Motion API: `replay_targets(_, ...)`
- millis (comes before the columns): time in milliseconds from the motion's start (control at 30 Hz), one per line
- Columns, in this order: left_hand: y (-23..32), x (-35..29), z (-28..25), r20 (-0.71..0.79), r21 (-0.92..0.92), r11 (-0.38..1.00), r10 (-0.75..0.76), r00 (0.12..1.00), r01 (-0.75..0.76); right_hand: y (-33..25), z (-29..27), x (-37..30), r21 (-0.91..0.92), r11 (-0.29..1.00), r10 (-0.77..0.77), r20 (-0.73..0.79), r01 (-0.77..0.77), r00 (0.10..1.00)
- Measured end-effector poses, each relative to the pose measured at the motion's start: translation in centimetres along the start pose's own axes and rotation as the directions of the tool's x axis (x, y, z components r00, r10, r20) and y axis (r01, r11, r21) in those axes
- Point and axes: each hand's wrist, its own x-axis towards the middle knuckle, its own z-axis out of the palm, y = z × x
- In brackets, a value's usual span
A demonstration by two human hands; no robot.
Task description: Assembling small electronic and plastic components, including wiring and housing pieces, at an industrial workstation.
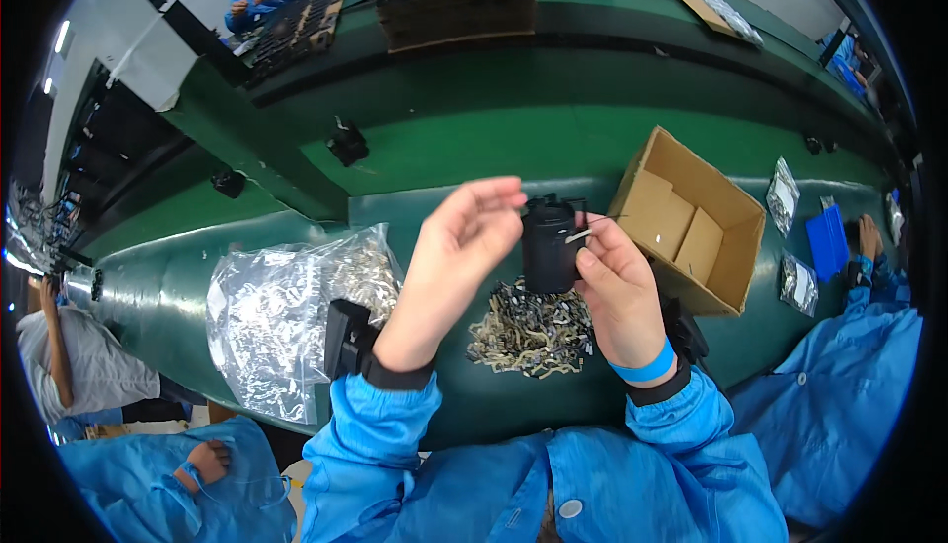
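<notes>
In front of my chest, my right hand [622,291] grips a black plastic housing [550,252] by its right side, holding it upright. A small pale strip [578,237] sticks out at the housing's side by the right fingertips, and thin black wires show near its top. My left hand [464,242] is open, fingers stretched out and pointing at the housing's upper left. It appears to hold nothing, though the gap at its fingertips is too small to judge. Below the housing, a pile of small parts with pale, short wires [528,336] lies on the green table [513,410].
A clear plastic bag [272,316] of small parts lies to the left. An open cardboard box [691,232] stands at the right, with small bags and a blue tray [828,242] beyond it. Co-workers in blue sit at both sides. Stacked cardboard [459,10] is at the back.
</notes>
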Motion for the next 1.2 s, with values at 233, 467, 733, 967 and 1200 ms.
replay_targets(233, -1.3, -2.5, 0.2, 0.073, -0.128, 0.981, -0.134, 0.988, 0.143, 0.6, -1.0, -0.6, -0.092, 0.996, 0.000, 0.077, 0.007, 0.997)
replay_targets(467, -2.2, -3.3, 0.1, 0.104, -0.197, 0.968, -0.135, 0.985, 0.153, 1.0, -1.1, 0.1, 0.137, 0.938, 0.313, 0.068, -0.320, 0.947)
replay_targets(733, -2.4, -3.3, -0.4, -0.099, 0.536, 0.745, 0.523, 0.847, -0.397, 1.8, -1.7, 0.7, 0.379, 0.714, 0.463, 0.376, -0.589, 0.803)
replay_targets(967, -0.7, -3.8, -0.3, -0.063, 0.688, 0.642, 0.518, 0.853, -0.339, 2.0, -1.0, 0.8, 0.259, 0.748, 0.482, 0.421, -0.611, 0.769)
replay_targets(1200, -0.2, -3.4, -1.8, -0.080, 0.834, 0.503, 0.519, 0.851, -0.227, 0.0, -1.8, 0.1, -0.138, 0.794, 0.606, 0.084, -0.593, 0.791)
